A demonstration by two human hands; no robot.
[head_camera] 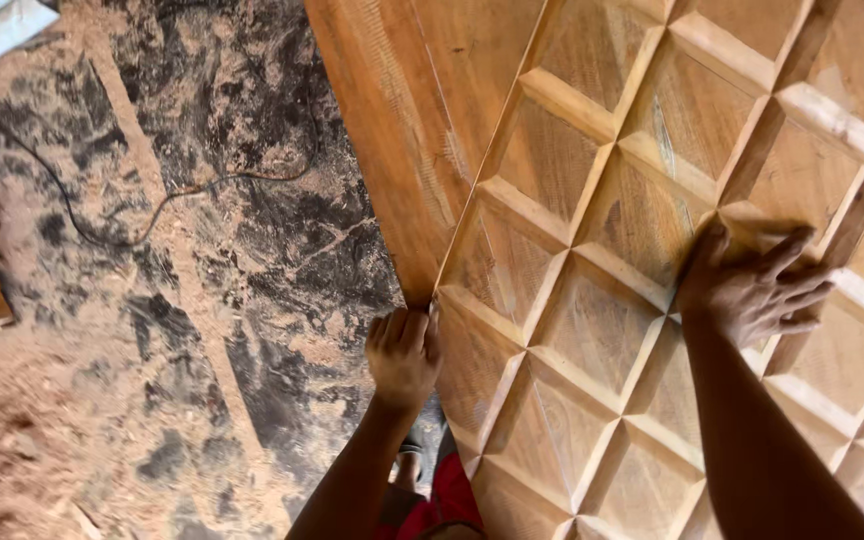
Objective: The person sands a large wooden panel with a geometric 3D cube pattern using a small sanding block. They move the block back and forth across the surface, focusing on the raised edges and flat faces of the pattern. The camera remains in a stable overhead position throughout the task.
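Gripping the carved wooden door panel [602, 270] at its near edge, the left hand [404, 352] is clenching while the right hand [752, 285] is pressing flat, fingers spread, farther up its face.

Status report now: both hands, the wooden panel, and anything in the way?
Left hand grips edge of wooden panel. Right hand flat on its diamond face. Thin cable on the sawdust floor, apart from the panel.
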